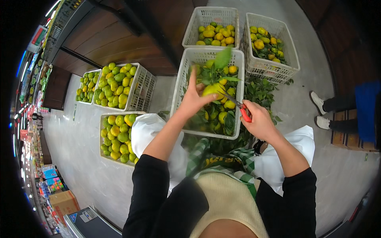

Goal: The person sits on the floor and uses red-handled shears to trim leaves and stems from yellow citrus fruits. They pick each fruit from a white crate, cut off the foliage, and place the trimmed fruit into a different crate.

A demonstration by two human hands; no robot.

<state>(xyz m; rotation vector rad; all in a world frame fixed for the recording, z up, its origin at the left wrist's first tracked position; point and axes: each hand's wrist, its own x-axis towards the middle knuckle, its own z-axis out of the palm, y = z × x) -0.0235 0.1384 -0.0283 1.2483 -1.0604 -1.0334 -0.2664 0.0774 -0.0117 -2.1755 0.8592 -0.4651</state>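
Observation:
My left hand [195, 96] holds a yellow-green citrus fruit [213, 91] with a leafy stem [218, 67] still on it. The leaves are blurred. In my right hand [257, 119] is a pair of small scissors [238, 104] with red handles, the blades reaching to the fruit near its stem. Both hands are over a white plastic crate [241, 119] of citrus fruits and leaves, standing in front of my knees. Whether the blades are apart or closed on the stem, I cannot tell.
Behind it stand a white crate of fruit [193, 17] and a stacked crate [293, 53]. Cut leaves [259, 95] lie on the floor at right. More full crates [146, 89] [101, 139] are at left. A person's shoes [318, 102] show at far right, near cardboard boxes [345, 131].

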